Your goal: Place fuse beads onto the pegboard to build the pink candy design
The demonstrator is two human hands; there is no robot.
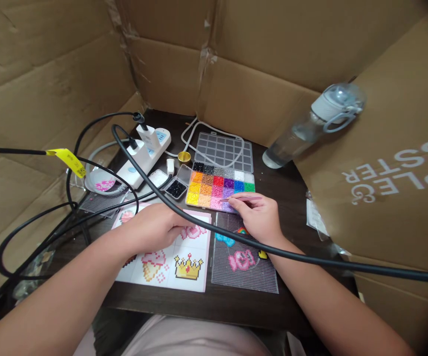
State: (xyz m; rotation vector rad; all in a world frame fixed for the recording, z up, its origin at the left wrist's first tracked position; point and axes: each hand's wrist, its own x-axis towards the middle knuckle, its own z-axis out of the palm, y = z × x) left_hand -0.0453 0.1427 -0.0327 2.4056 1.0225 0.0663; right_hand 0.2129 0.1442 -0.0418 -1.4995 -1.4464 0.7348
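black beads (176,189) fill one box (184,174), coloured beads (217,191) a case (223,147); right hand (260,216) grips tweezers (251,198), left hand (157,226) curled.

Pattern sheet (167,247) smooth paper; pegboard (245,283) studded plastic; cup (184,158) glossy, metal-looking; walls (266,54) matt cardboard.

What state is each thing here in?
Clear plastic compartmented bead case, open.
Small clear plastic black-bead box, open.
White plastic power strip, two adapters plugged in.
Clear cylindrical plastic bottle, capped.
Clear flat plastic pegboard, partly beaded.
White printed pattern sheet, flat, partly covered by left hand.
Slim pinkish tweezers, held in right-hand fingers.
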